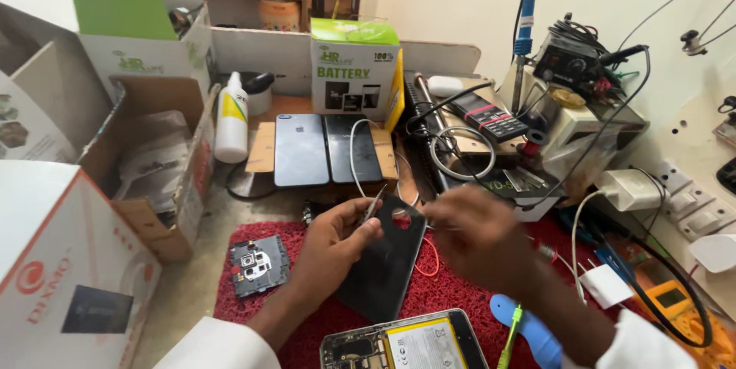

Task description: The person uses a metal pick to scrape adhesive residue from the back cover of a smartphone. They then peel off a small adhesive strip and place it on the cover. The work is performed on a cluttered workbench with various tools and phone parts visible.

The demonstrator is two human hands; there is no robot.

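My left hand (333,246) pinches thin metal tweezers (373,205), their tip over a black phone back cover (383,265) lying on a red mat (441,292). The cover has a round camera hole near its top. My right hand (479,238) is blurred just right of the cover, fingers curled; whether it holds anything I cannot tell. An opened phone (406,342) with its battery exposed lies at the mat's near edge. A small black camera-frame part (258,263) rests on the mat to the left.
Two dark phones (326,148) lie face down behind the mat beside a white bottle (231,116). Cardboard boxes (153,162) crowd the left, a green-and-white box (354,70) stands at the back. Cables, a soldering station (571,70), a meter and wall sockets (694,200) fill the right.
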